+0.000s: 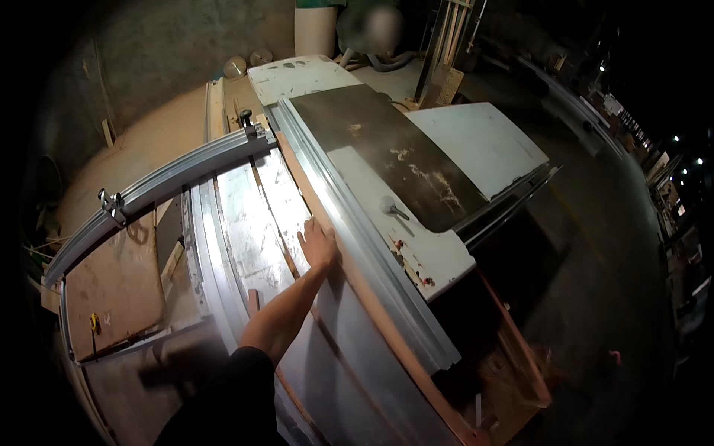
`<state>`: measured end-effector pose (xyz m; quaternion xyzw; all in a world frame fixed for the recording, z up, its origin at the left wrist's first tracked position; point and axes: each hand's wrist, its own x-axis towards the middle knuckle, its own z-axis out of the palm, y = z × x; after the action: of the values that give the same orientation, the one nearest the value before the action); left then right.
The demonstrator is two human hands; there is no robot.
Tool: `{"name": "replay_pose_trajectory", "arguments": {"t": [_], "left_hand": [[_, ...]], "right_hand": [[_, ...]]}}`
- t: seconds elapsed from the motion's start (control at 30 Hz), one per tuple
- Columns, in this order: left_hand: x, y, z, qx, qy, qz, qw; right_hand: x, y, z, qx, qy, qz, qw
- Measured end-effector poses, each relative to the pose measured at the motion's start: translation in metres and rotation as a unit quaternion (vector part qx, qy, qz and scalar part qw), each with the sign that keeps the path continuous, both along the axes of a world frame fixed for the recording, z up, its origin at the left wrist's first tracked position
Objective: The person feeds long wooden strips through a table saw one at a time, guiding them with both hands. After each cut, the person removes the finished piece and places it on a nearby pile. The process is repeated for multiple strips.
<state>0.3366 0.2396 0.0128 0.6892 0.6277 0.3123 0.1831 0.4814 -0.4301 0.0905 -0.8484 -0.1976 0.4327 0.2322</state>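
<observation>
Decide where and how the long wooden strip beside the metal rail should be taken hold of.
Probably best: come from above and the left, gripping the wooden strip along its left edge, nearer than the left hand touching it. The strip is long and narrow, and the metal rail runs close along its right side, leaving the left edge easier to reach.

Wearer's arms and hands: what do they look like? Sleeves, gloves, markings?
Left arm: plain black or very dark sleeve, forearm bare beyond it. Left hand: ungloved; no watch, ring or marking visible. Right arm and hand can't be made out.
</observation>
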Motion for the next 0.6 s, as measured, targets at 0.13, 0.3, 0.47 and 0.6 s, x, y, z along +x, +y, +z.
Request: {"name": "replay_pose_trajectory", "arguments": {"t": [0.13,0.3,0.47,0.6], "left_hand": [[-0.001,-0.099,-0.010,-0.019,0.017,-0.008,1.000],[0.016,-0.124,-0.006,0.022,0.040,-0.027,0.999],[0.005,-0.074,-0.033,0.112,0.128,0.006,0.985],[0.010,-0.078,-0.023,0.082,0.100,-0.018,0.991]], "right_hand": [[0.015,-0.028,-0.057,-0.066,-0.021,0.092,0.993],[0.011,-0.036,-0.074,0.012,-0.083,0.126,0.988],[0.007,0.032,-0.045,0.020,-0.045,0.058,0.997],[0.008,0.019,-0.033,-0.005,-0.041,0.045,0.998]]}}
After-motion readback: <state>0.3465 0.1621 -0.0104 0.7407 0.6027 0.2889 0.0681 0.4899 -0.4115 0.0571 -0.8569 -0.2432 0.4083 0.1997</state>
